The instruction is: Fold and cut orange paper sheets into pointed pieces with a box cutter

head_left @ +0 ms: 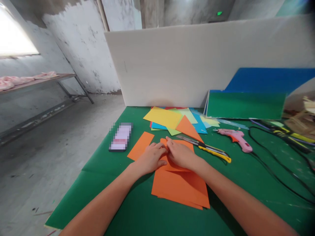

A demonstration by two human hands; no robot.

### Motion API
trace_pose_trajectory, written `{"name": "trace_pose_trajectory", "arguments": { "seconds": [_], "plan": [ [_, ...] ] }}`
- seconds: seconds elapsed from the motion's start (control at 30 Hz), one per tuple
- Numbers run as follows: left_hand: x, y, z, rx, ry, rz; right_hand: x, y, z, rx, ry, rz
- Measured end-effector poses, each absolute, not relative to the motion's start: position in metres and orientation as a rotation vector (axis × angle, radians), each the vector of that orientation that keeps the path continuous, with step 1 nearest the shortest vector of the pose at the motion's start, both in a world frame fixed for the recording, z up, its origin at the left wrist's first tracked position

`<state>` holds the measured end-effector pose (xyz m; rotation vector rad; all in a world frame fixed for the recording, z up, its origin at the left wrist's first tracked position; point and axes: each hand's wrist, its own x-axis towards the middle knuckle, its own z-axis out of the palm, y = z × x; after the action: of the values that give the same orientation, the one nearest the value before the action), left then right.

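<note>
My left hand [150, 158] and my right hand [181, 153] meet at the left part of an orange paper sheet [176, 166]. Fingers of both hands are bent and closed at its edge, partly hiding it. That sheet lies over more orange sheets [180, 188], whose lower edges are slightly out of line. Left of my left hand is a small orange paper piece [141, 145]. A yellow-handled utility knife [216, 154] rests just beyond my right hand, its blade toward the left.
Coloured paper sheets [162, 117] lie in a loose pile at the back of the green tabletop [103, 183]. A pixelated phone-like object [121, 137] sits left. To the right are a pink glue gun [242, 140] and its black cable [268, 173]. A white board [172, 65] stands behind.
</note>
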<state>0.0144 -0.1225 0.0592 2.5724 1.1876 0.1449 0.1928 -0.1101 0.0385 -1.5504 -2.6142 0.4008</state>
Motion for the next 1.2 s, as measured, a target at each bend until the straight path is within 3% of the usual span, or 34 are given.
{"name": "trace_pose_trajectory", "arguments": {
  "seconds": [0.73,0.97,1.2],
  "plan": [
    [0.017,-0.121,0.053,2.634,1.264,0.13,0.228,-0.154,0.018,-1.518,-2.619,0.186],
    [0.046,-0.125,0.033,2.851,1.501,0.153,0.241,-0.171,0.025,-1.469,-2.561,0.292],
    [0.05,-0.123,0.029,2.936,1.443,0.12,0.247,-0.168,0.038,-1.502,-2.557,0.411]
  ]
}}
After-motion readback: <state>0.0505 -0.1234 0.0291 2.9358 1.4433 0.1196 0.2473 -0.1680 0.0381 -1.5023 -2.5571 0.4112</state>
